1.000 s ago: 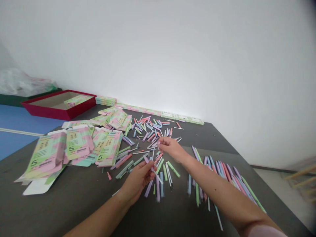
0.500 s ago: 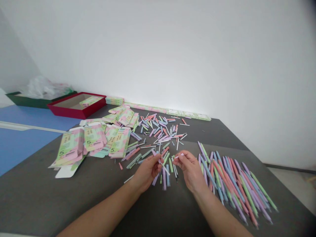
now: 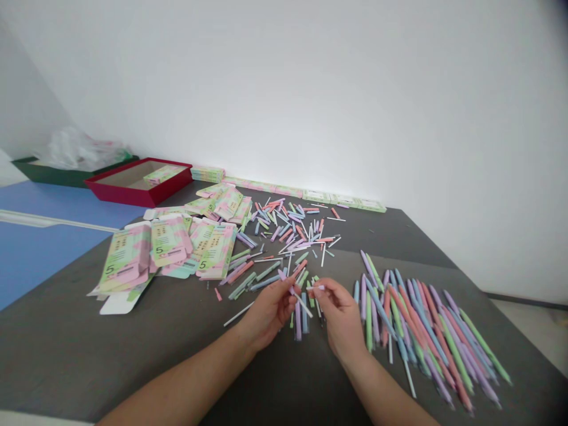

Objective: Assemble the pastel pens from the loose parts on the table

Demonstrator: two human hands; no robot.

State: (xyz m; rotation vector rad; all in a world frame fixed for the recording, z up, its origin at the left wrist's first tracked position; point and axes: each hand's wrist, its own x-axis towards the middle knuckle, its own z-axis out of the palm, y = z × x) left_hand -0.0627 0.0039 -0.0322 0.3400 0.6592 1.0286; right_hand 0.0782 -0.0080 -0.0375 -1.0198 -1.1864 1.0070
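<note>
My left hand [image 3: 270, 310] is closed in a pinch on a pale purple pen barrel [image 3: 283, 276]. A white refill [image 3: 303, 304] slants out from it, down to the right. Close beside it, my right hand [image 3: 344, 316] pinches a small, thin, whitish-purple pen piece [image 3: 316, 288]; its exact kind is too small to make out. The two hands are apart. Beneath and between them lie loose purple barrels [image 3: 298, 322] and green pen parts [image 3: 310, 294]. Some of these parts are hidden behind the fingers.
Pastel pens [image 3: 426, 331] lie piled at the right. Scattered pen parts and refills [image 3: 293, 228] spread beyond my hands. Flat printed cartons [image 3: 171, 239] heap at the left, with a red box [image 3: 166, 190] and green tray [image 3: 57, 176] behind. Filled-looking cartons [image 3: 288, 191] line the wall.
The view has shifted slightly. My right hand has turned a little, so its small piece shows more clearly. The refill at my left hand stays in the pinch.
</note>
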